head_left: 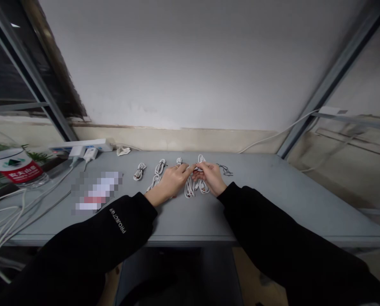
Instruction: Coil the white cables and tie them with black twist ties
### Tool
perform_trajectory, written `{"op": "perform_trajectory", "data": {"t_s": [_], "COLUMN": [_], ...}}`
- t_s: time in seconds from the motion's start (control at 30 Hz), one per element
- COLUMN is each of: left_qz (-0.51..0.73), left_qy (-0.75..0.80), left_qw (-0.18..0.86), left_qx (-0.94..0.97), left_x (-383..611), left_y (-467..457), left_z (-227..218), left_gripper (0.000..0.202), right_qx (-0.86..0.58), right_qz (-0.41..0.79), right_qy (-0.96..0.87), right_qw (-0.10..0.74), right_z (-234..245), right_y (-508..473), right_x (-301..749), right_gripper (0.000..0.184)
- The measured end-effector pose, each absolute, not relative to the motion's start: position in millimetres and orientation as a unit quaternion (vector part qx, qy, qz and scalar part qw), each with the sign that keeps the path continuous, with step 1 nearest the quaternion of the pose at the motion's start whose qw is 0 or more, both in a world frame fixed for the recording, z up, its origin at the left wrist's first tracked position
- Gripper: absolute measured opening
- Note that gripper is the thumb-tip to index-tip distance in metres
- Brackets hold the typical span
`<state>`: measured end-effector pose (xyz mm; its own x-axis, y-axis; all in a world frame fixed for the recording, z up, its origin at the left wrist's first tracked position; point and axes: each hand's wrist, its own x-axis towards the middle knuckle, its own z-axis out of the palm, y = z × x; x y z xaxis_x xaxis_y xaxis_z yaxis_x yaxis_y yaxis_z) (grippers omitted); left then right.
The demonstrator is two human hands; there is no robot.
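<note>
Several coiled white cables lie in a row across the grey metal table (250, 199). The leftmost bundle (140, 171) and a second one (156, 174) lie left of my hands. My left hand (172, 180) and my right hand (211, 177) meet at the fingertips above a white coiled cable (190, 188), pinching a small section of cable (197, 168). Its exact shape is hidden by my fingers. Another white coil (203, 185) lies under my right hand. A thin dark cord (225, 170) lies just right of it.
A white power strip (81, 145) with plugged-in chargers stands at the back left, its white cords trailing over the table's left end. Nearby are a water bottle (13, 164) and a pixelated flat item (97, 192). A wall rises behind the table.
</note>
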<state>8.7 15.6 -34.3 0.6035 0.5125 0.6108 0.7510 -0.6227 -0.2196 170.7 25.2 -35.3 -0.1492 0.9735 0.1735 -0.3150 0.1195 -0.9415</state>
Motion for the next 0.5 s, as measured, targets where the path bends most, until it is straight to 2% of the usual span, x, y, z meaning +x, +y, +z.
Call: {"op": "perform_trajectory", "data": {"t_s": [0.27,0.4,0.5], "left_qz": [-0.257,-0.264,-0.279], "left_qy": [-0.356,-0.360,-0.367], "left_qw": [0.248,0.231,0.209], "left_qx": [-0.864,-0.864,-0.862], "left_x": [8.6,8.9,8.6], "left_y": [17.0,16.4,16.8], "left_z": [-35.6,-35.5,-35.2], "left_gripper": [0.037,0.035,0.034], "right_qx": [-0.319,-0.312,-0.312], "right_qz": [0.600,0.614,0.611], "right_qy": [-0.472,-0.446,-0.455], "right_qw": [0.561,0.571,0.568], "right_z": [-36.2,-35.9,-36.2], "right_y": [25.1,26.6,27.3], "right_x": [174.1,175.9,176.2], "right_gripper": [0.019,0.043,0.054]}}
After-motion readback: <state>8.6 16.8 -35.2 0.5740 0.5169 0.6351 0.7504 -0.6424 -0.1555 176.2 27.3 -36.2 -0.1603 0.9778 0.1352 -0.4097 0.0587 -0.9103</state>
